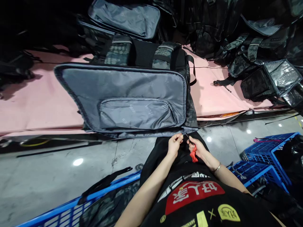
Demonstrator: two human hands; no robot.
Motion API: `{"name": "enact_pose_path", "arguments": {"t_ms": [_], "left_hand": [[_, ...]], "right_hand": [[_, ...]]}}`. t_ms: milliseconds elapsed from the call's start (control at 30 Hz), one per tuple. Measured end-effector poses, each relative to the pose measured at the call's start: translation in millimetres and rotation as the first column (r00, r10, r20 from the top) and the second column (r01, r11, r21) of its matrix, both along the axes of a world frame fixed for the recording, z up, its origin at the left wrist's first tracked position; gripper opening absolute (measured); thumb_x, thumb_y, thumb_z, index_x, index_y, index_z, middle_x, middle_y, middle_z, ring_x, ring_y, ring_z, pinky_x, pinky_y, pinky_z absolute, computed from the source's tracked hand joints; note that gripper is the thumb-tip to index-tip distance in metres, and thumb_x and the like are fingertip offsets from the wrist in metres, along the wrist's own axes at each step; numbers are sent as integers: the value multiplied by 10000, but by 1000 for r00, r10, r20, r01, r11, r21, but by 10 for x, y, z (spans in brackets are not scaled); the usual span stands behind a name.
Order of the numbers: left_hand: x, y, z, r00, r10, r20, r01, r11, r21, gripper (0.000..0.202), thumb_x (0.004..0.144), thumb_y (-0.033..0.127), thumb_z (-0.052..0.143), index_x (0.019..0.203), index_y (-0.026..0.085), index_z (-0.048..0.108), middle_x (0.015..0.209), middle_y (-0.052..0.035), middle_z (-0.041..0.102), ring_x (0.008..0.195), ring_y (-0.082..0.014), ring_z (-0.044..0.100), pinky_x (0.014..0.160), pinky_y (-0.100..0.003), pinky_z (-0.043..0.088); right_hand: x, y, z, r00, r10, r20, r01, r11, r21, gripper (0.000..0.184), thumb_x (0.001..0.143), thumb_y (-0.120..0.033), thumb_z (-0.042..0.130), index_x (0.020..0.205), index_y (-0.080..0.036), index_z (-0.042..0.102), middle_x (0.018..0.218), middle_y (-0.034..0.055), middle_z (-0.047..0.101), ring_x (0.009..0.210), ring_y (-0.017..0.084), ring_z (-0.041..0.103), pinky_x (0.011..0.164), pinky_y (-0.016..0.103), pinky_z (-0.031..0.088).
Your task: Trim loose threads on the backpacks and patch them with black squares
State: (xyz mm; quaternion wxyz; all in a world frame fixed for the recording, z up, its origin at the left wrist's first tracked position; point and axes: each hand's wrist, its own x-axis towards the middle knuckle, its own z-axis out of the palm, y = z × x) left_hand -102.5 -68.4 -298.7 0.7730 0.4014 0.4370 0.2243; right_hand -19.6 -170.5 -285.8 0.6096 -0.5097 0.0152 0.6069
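A dark camouflage backpack [191, 107] lies on the pink-covered table, its panel folded open so the grey lining [123, 83] and an inner pocket [134, 113] show. At the panel's near right corner, my left hand [174, 145] pinches something too small to make out, close against the zipper edge [182, 130]. My right hand [197, 147], just beside it, is closed around a small tool with a thin metal tip that points at this corner. Red cloth [193, 154] hangs from the tool. Most of its body is hidden in my fingers.
More backpacks [213, 28] crowd the back of the pink table [208, 94]. A clear plastic-wrapped bag [282, 75] lies at the right. Blue crates [281, 142] with dark bags stand on the floor at right, and another blue crate [59, 209] is at lower left.
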Motion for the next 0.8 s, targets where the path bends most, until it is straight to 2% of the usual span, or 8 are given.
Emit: {"name": "enact_pose_path", "arguments": {"t_ms": [233, 367, 433, 533, 700, 800], "left_hand": [[-6, 10, 38, 1000, 8, 16, -8, 999, -31, 339, 473, 382, 789, 646, 132, 638, 758, -17, 596, 631, -89, 515, 621, -230, 417], [-225, 121, 120, 999, -13, 31, 15, 998, -57, 317, 494, 348, 790, 680, 132, 653, 767, -31, 609, 635, -97, 532, 620, -231, 431], [-464, 238, 179, 999, -20, 27, 21, 998, -61, 285, 500, 316, 793, 661, 129, 650, 846, -50, 624, 641, -96, 538, 619, -228, 438], [-963, 470, 273, 1000, 13, -1, -13, 999, -48, 267, 509, 298, 793, 662, 128, 653, 889, -64, 630, 641, -98, 537, 617, -228, 451], [-1864, 818, 399, 967, 231, -109, -228, 973, 42, 319, 471, 346, 798, 624, 134, 616, 853, -56, 630, 650, -107, 540, 618, -231, 466], [-2243, 942, 444, 924, 334, -188, -314, 941, 130, 343, 466, 383, 779, 596, 137, 577, 783, -57, 628, 632, -128, 547, 611, -259, 480]], "right_hand": [[4, 2, -23, 999, -23, 22, 23, 999, 28, 387, 669, -504, 642, 647, -143, 504, 378, -111, 282, 332, 17, 185, 366, 184, 108], [-12, -39, 55, 999, 5, 34, -7, 998, 65, 372, 689, -482, 641, 651, -130, 526, 392, -105, 281, 344, 13, 192, 369, 178, 107], [-17, -81, 98, 999, 28, 38, -32, 995, 91, 371, 709, -486, 623, 670, -128, 533, 404, -105, 275, 349, 14, 191, 368, 175, 112], [-18, -162, 136, 996, 61, 60, -68, 990, 123, 371, 741, -494, 590, 704, -127, 543, 420, -106, 265, 351, 16, 181, 366, 175, 117], [-20, -260, 119, 986, 86, 145, -102, 989, 107, 380, 761, -507, 565, 716, -130, 558, 451, -91, 273, 384, 27, 207, 384, 169, 155], [-28, -259, 123, 974, 97, 202, -119, 988, 100, 372, 768, -504, 559, 730, -134, 566, 478, -72, 312, 412, 41, 258, 399, 176, 193]]}}
